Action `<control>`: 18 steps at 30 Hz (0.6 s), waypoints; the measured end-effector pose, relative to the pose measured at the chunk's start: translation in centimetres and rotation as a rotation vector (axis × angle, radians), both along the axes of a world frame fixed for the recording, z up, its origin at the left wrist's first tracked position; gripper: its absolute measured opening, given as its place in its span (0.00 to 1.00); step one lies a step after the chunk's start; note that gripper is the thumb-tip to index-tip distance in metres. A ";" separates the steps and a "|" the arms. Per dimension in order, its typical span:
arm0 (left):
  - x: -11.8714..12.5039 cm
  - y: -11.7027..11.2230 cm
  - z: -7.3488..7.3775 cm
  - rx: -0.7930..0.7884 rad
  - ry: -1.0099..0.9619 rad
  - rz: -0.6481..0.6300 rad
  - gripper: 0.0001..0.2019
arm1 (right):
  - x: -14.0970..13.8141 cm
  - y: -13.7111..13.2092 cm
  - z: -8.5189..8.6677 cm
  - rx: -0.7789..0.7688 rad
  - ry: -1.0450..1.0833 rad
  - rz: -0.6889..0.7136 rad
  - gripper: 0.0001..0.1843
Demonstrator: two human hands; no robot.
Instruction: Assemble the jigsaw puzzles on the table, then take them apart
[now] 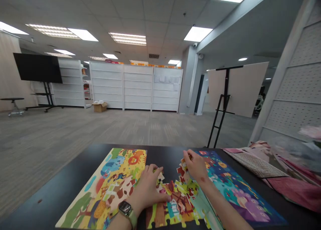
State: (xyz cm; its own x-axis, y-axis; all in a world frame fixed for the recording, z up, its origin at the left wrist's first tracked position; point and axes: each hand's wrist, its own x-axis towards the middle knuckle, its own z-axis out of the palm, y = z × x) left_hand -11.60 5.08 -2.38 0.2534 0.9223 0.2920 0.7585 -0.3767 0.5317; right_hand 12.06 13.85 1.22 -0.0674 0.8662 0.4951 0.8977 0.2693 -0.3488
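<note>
Left hand open, flat on assembled jigsaw pieces; right hand closed, gripping one loose jigsaw piece. Two puzzle boards flanking, on one desk.

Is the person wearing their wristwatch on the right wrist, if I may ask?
No, the smartwatch sits on the left wrist, and the right wrist shows none.
</note>
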 end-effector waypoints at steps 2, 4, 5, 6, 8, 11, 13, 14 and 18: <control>-0.1 0.3 0.0 0.003 -0.031 0.019 0.52 | 1.0 0.0 0.2 -0.035 -0.046 -0.005 0.24; -0.3 0.5 0.0 0.001 -0.067 0.046 0.50 | 1.9 -0.1 -0.1 -0.094 -0.106 -0.007 0.21; -0.4 0.6 0.0 -0.002 -0.087 0.059 0.48 | 2.2 -0.2 -0.4 -0.123 -0.136 -0.014 0.20; -0.5 0.7 -0.1 -0.005 -0.107 0.070 0.46 | 2.4 -0.2 -0.7 -0.147 -0.161 -0.025 0.19; -0.7 0.8 -0.2 -0.008 -0.145 0.080 0.40 | 2.6 -0.2 -1.3 -0.174 -0.198 -0.061 0.19; -0.8 0.7 -0.3 -0.013 -0.192 0.070 0.32 | 2.7 -0.1 -1.6 -0.177 -0.219 -0.134 0.21; -0.7 0.7 -0.4 -0.013 -0.216 0.062 0.30 | 2.9 0.1 -1.3 -0.159 -0.209 -0.192 0.23; -0.7 0.7 -0.3 -0.008 -0.226 0.062 0.30 | 3.2 0.2 -1.0 -0.146 -0.199 -0.219 0.24; -0.8 0.9 0.2 0.044 -0.266 0.064 0.24 | 3.7 0.2 0.0 -0.102 -0.163 -0.191 0.30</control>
State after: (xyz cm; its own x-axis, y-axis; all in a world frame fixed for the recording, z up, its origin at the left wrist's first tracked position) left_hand -12.44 5.96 -2.13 0.1042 0.9187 0.3810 0.6172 -0.3601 0.6996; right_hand 15.81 14.00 1.17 0.0304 0.9155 0.4011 0.9753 0.0606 -0.2123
